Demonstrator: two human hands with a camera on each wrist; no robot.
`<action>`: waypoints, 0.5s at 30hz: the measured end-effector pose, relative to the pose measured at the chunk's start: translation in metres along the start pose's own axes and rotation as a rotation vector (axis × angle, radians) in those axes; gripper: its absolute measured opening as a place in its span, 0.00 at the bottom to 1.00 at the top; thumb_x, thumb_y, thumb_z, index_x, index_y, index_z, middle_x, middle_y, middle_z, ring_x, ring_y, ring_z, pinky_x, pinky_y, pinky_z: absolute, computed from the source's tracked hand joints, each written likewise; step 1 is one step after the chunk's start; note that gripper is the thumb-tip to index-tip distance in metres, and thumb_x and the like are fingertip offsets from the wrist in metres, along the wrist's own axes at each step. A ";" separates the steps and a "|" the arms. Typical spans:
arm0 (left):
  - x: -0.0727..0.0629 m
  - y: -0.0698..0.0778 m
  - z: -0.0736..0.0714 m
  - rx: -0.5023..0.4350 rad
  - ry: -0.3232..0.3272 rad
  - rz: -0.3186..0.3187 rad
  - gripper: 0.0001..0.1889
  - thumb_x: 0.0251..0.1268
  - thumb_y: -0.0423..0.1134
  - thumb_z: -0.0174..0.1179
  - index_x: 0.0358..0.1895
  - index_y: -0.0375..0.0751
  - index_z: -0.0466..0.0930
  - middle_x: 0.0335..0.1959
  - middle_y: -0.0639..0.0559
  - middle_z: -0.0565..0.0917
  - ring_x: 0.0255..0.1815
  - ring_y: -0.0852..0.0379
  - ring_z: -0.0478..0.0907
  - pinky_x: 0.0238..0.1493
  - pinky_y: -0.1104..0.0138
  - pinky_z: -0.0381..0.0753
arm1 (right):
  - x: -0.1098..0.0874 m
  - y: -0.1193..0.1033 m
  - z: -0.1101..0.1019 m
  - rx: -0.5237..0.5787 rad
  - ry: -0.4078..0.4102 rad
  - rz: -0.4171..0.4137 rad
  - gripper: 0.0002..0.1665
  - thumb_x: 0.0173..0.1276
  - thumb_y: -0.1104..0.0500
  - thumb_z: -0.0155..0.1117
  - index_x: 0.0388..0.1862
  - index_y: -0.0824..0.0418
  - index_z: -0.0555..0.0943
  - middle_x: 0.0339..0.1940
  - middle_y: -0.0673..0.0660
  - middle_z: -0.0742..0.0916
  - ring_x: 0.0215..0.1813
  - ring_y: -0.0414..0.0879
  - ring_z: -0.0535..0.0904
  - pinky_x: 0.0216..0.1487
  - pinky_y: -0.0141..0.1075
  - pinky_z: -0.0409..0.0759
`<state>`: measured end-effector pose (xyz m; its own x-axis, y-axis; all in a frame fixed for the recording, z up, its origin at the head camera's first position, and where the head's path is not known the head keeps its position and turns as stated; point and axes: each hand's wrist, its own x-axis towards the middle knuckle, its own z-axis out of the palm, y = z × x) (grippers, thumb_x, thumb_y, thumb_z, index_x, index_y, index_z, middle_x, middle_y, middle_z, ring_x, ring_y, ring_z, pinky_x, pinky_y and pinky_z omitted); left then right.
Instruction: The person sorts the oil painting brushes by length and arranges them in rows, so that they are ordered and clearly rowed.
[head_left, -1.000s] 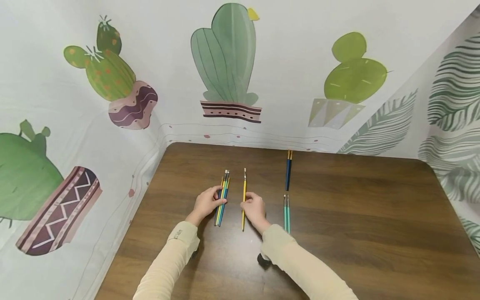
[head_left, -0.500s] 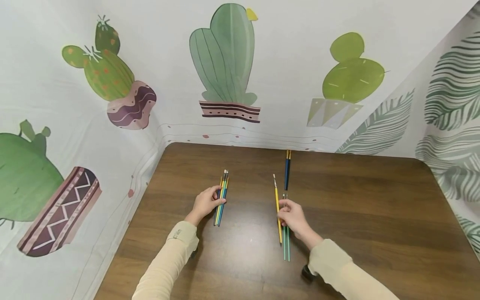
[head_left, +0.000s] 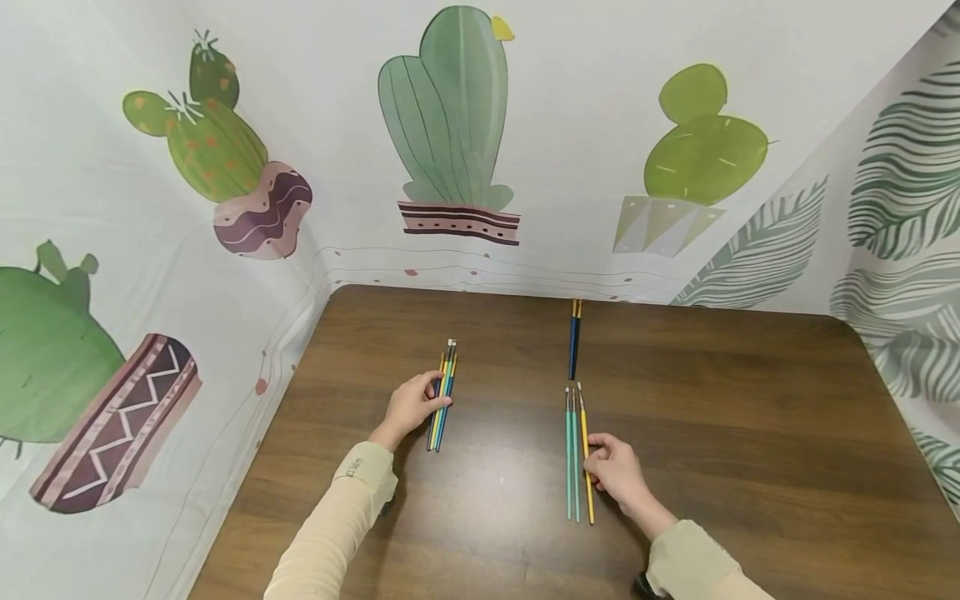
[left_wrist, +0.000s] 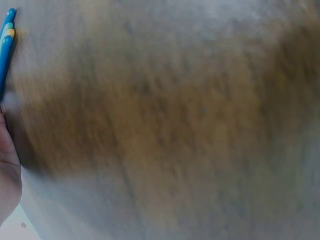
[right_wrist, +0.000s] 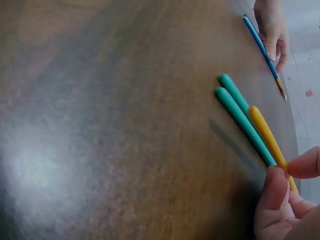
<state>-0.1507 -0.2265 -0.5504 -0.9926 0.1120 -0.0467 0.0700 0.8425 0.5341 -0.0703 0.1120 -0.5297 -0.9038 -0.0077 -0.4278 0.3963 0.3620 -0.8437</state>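
My right hand (head_left: 617, 472) pinches a yellow-handled paintbrush (head_left: 586, 425) between thumb and fingers, bristles pointing away from me. Just left of it, two green-handled paintbrushes (head_left: 572, 458) lie side by side on the table. In the right wrist view the yellow handle (right_wrist: 265, 132) runs close alongside the green handles (right_wrist: 240, 115). My left hand (head_left: 411, 410) grips a small bundle of paintbrushes (head_left: 446, 400) with blue, yellow and green handles. Only the handle ends of that bundle (left_wrist: 6, 45) show at the edge of the left wrist view.
Two dark blue and black paintbrushes (head_left: 575, 342) lie at the back of the brown wooden table (head_left: 712, 417), beyond the green ones. A white cloth (head_left: 577, 125) printed with cacti hangs behind the table and along its left side.
My right hand has carried the yellow paintbrush rightward, past the green paintbrushes, to their right side. My left hand has stayed on its bundle.
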 end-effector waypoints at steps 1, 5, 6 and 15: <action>0.000 0.000 0.000 0.003 0.001 -0.001 0.26 0.49 0.49 0.63 0.53 0.47 0.72 0.23 0.57 0.71 0.23 0.62 0.65 0.28 0.69 0.63 | 0.000 0.001 0.001 -0.012 0.012 -0.003 0.24 0.50 0.71 0.52 0.49 0.71 0.70 0.19 0.54 0.76 0.19 0.42 0.70 0.19 0.33 0.70; 0.000 -0.001 0.001 0.007 0.005 0.001 0.26 0.49 0.49 0.63 0.53 0.48 0.72 0.23 0.57 0.70 0.22 0.62 0.65 0.28 0.69 0.63 | 0.001 0.002 0.004 -0.086 0.054 -0.033 0.24 0.48 0.70 0.55 0.48 0.71 0.72 0.19 0.54 0.76 0.19 0.41 0.70 0.19 0.32 0.70; 0.000 0.000 0.001 0.007 0.007 0.001 0.26 0.49 0.49 0.63 0.53 0.48 0.72 0.23 0.57 0.70 0.22 0.62 0.65 0.28 0.69 0.63 | 0.002 0.002 0.004 -0.111 0.065 -0.043 0.24 0.48 0.70 0.56 0.48 0.71 0.73 0.19 0.54 0.77 0.19 0.41 0.70 0.20 0.31 0.70; -0.001 0.001 -0.001 -0.007 0.001 -0.005 0.26 0.49 0.49 0.63 0.53 0.47 0.72 0.23 0.56 0.70 0.22 0.61 0.64 0.27 0.69 0.63 | 0.002 -0.001 0.006 -0.342 0.110 -0.115 0.26 0.45 0.66 0.59 0.48 0.69 0.74 0.19 0.51 0.78 0.21 0.40 0.70 0.23 0.32 0.65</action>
<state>-0.1495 -0.2260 -0.5492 -0.9930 0.1079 -0.0486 0.0648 0.8391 0.5401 -0.0722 0.1062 -0.5313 -0.9587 0.0271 -0.2831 0.2310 0.6548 -0.7196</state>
